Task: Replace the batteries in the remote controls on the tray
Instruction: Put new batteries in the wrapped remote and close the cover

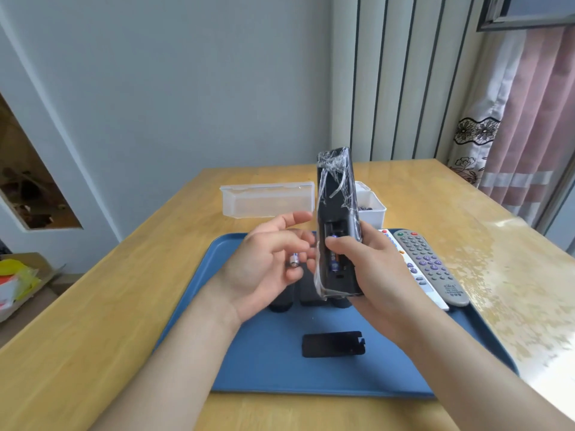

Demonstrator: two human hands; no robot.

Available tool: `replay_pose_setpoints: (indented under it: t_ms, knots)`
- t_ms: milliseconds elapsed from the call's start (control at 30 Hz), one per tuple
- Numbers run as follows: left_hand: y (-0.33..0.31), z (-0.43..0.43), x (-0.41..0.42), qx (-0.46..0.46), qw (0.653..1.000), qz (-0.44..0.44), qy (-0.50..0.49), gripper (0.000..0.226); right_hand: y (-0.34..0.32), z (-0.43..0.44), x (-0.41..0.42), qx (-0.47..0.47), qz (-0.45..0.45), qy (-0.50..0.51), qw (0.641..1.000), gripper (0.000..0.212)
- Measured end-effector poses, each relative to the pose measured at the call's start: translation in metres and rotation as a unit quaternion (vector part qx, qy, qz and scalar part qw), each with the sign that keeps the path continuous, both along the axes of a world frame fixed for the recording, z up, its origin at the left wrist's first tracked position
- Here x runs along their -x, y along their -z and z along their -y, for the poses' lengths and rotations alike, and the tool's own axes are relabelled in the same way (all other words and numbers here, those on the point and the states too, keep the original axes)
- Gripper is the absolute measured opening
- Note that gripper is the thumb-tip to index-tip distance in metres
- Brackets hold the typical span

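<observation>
Head view, entries placed against the tray (249, 368).

- My left hand (267, 262) is hovering above the tray, palm up. The lower fingers are curling round a loose battery (294, 261) and the index finger is stretching out.
- My right hand (367, 269) is gripping the black remote (337, 213) above the tray's middle. The remote is standing upright, film-wrapped, compartment open toward me. My thumb is pressing on a seated battery (333, 263) inside.
- The cover (333, 343) is lying flat on the tray, near side.
- The grey remote (432, 265) and white remote (404, 262) are lying together on the tray's right side.
- The clear box (267, 199) and white box (371, 206) are standing just beyond the tray's far edge.
</observation>
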State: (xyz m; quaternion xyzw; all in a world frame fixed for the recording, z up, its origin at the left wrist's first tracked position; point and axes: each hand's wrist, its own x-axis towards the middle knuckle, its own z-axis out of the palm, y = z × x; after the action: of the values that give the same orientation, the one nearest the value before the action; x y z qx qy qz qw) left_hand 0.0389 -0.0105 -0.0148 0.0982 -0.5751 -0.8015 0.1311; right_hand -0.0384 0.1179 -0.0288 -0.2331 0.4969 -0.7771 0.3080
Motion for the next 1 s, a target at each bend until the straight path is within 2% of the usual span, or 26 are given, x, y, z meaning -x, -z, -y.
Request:
replay_pose_setpoints:
  t_ms: [100,300,333,400,533,633,700,733,767,800,867,900,933,1000]
  knots:
    - [-0.003,0.003,-0.003,-0.045,0.999,-0.022,0.012,0.049,0.0,-0.003,0.004,0.004,0.031,0.008,0.999,0.022]
    - [0.002,0.002,0.0,0.014,0.996,-0.064,-0.057,0.039,-0.001,-0.004,0.005,0.013,0.064,0.024,0.998,0.021]
    - [0.003,0.002,0.001,0.041,0.994,-0.067,-0.08,0.037,-0.002,-0.004,0.004,0.023,0.08,0.018,0.996,0.02]
    - [0.003,0.001,0.002,0.162,0.976,-0.065,-0.13,0.028,-0.002,-0.003,0.003,0.038,0.111,0.011,0.993,0.022]
    - [0.003,0.0,0.001,0.399,0.902,-0.051,-0.157,0.025,-0.003,-0.003,0.003,0.033,0.117,0.026,0.992,0.032]
    - [0.008,0.001,0.0,0.581,0.802,-0.047,-0.132,0.03,-0.004,-0.003,0.004,0.025,0.114,0.029,0.993,0.038]
    - [0.01,0.002,0.001,0.639,0.754,-0.062,-0.141,0.032,-0.003,-0.002,0.005,0.023,0.119,0.037,0.992,0.043]
    - [0.01,0.001,0.001,0.642,0.747,-0.074,-0.158,0.031,-0.002,-0.002,0.004,0.021,0.119,0.043,0.992,0.044]
    - [0.01,-0.001,0.002,0.621,0.759,-0.084,-0.177,0.031,-0.002,-0.001,0.004,0.02,0.118,0.05,0.992,0.044]
    - [0.009,-0.005,0.002,0.569,0.794,-0.094,-0.19,0.029,-0.001,-0.001,0.004,0.018,0.114,0.052,0.992,0.044]
    - [0.006,-0.016,0.004,0.411,0.886,-0.117,-0.18,0.024,-0.001,0.001,0.002,0.008,0.093,0.05,0.994,0.045]
    - [0.005,-0.022,0.004,0.355,0.909,-0.123,-0.18,0.022,0.0,0.003,0.0,0.003,0.081,0.049,0.995,0.045]
    - [0.006,-0.027,0.004,0.34,0.914,-0.124,-0.185,0.021,0.001,0.004,-0.001,0.0,0.074,0.049,0.996,0.045]
    - [0.008,-0.031,0.005,0.369,0.901,-0.111,-0.198,0.021,0.003,0.005,-0.003,-0.005,0.064,0.052,0.997,0.044]
